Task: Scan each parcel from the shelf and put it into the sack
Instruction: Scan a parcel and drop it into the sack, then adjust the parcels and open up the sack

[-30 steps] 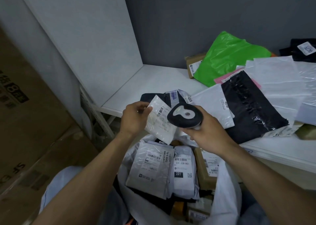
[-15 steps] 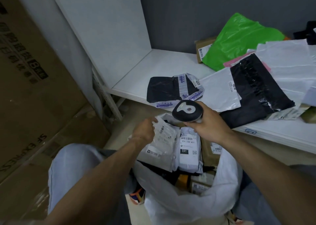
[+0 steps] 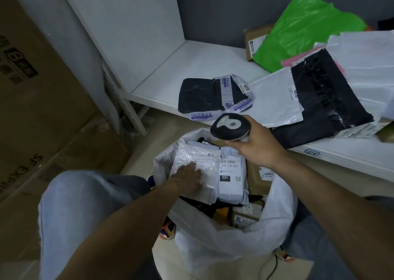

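Observation:
My left hand (image 3: 188, 176) lies flat on a small white bubble-wrap parcel (image 3: 196, 158) at the top of the open white sack (image 3: 223, 239). My right hand (image 3: 255, 145) grips a black handheld scanner (image 3: 230, 126) just above the sack's far edge. Inside the sack lie a grey parcel labelled 231 (image 3: 231, 177), a brown box (image 3: 259, 179) and other parcels. On the white shelf (image 3: 191, 62) rest a black parcel with blue-printed tape (image 3: 213, 94), a white mailer (image 3: 275, 100), a black bag (image 3: 324, 100) and a green bag (image 3: 302, 28).
Large brown cardboard boxes (image 3: 32, 98) stand at the left. The shelf's white side panel (image 3: 128, 24) rises at the back left. My knees in light jeans (image 3: 85, 205) flank the sack. More white mailers (image 3: 366, 62) pile at the shelf's right.
My left hand carried the small white parcel down from in front of the scanner into the sack and now rests flat on it. The scanner hand stayed roughly where it was.

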